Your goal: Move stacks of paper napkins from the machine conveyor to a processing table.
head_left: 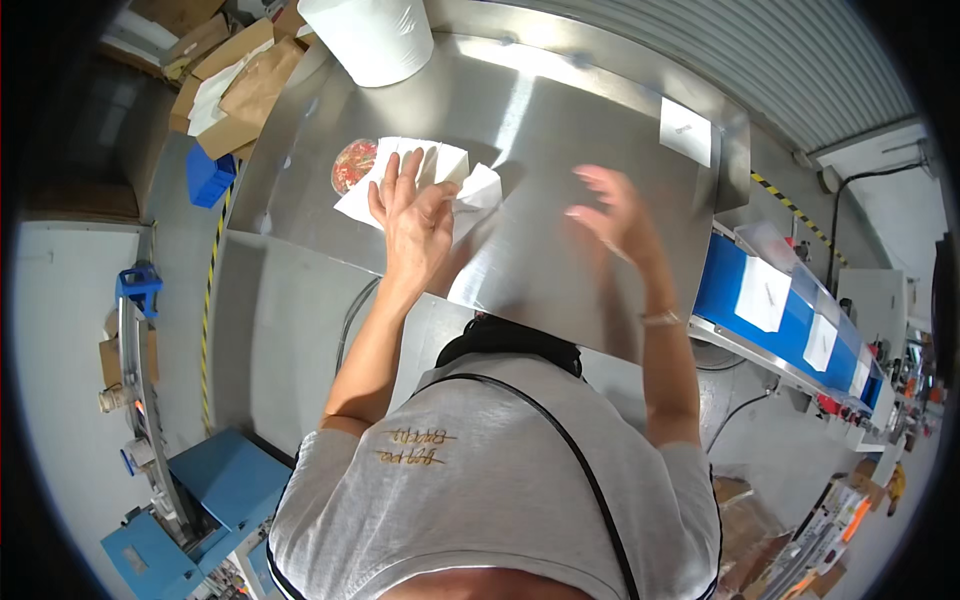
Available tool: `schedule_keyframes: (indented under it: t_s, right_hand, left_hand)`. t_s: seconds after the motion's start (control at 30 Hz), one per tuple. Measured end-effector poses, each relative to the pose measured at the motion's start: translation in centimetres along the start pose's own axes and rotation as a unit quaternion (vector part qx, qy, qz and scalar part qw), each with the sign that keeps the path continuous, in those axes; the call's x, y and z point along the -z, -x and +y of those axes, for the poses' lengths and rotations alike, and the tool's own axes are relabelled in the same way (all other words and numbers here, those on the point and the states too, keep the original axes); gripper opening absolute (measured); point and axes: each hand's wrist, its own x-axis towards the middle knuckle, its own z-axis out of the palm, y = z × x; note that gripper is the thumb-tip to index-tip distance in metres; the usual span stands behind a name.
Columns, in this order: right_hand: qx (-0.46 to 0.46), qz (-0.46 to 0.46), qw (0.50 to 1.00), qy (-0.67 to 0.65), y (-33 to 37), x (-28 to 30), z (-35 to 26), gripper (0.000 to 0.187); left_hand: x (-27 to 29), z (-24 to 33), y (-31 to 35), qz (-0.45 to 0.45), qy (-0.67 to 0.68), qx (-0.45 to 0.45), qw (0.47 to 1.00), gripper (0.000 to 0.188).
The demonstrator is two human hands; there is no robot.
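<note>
My left hand [412, 222] rests on a cluster of overlapping white paper packets [398, 150], its fingers spread over them. The thumb side is close to a folded white packet [480, 187] at the cluster's right end. Beside the cluster, to the left, lies a round object with a red and yellow mottled surface [354, 165], partly covered by the packets. My right hand [618, 212] hovers over the steel table [560, 150], holding nothing, thumb and fingers apart and slightly blurred. Under the left palm, the packets are hidden.
A white bucket [372, 38] stands at the table's far left. One white packet [686, 130] lies near the far right edge. To the right, a blue conveyor belt [722, 272] carries several white packets. An open cardboard box [238, 85] and blue bin [209, 176] are left.
</note>
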Motion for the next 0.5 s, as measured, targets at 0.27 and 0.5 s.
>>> schedule_keyframes:
  t_s: [0.27,0.5]
  right_hand:
    - [0.112,-0.151,0.980,-0.068,-6.2,-7.0,-2.3,0.047]
    - [-0.210,0.062,0.959,-0.182,3.6,-0.9,4.4,0.035]
  left_hand:
    - [0.5,-0.7,-0.6,-0.017,-0.037,-0.005,0.999,0.047]
    - [1.2,-2.1,-0.2,0.019,-0.067,-0.003,0.998,0.033]
